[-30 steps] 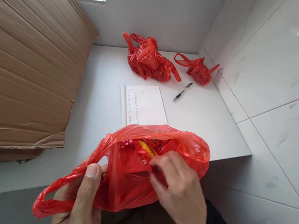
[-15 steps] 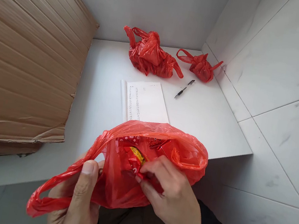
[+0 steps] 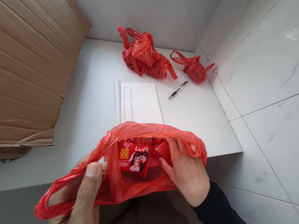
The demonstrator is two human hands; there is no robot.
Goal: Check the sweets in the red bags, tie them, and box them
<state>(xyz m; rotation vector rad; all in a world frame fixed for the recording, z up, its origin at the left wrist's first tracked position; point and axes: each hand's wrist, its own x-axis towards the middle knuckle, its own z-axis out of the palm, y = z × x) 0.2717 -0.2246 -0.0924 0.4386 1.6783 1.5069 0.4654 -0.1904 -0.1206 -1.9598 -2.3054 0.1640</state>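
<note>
A red plastic bag (image 3: 121, 188) is held open at its mouth in front of me. My left hand (image 3: 84, 197) is closed on its left handle, with the thumb on top. My right hand (image 3: 185, 168) reaches into the bag from the right, thumb and fingers around a shiny red packet (image 3: 162, 150); some fingertips are hidden. Left of it, inside the bag, lies a red candy packet (image 3: 134, 158) with a cartoon couple, yellow characters and the word LOVE. Another red packet (image 3: 148, 140) shows partly behind it.
On the white table (image 3: 94, 79) lie an open notebook (image 3: 145, 103) with handwritten number columns and a black pen (image 3: 178, 90). A large red bag bundle (image 3: 147, 55) and a smaller red bag (image 3: 194, 69) sit by the wall. Cardboard (image 3: 22, 58) stands at left, tiled wall at right.
My right hand has left the yellow-marked packet, which now lies face up, and has moved right and deeper to the shiny packet. My left hand still holds the handle.
</note>
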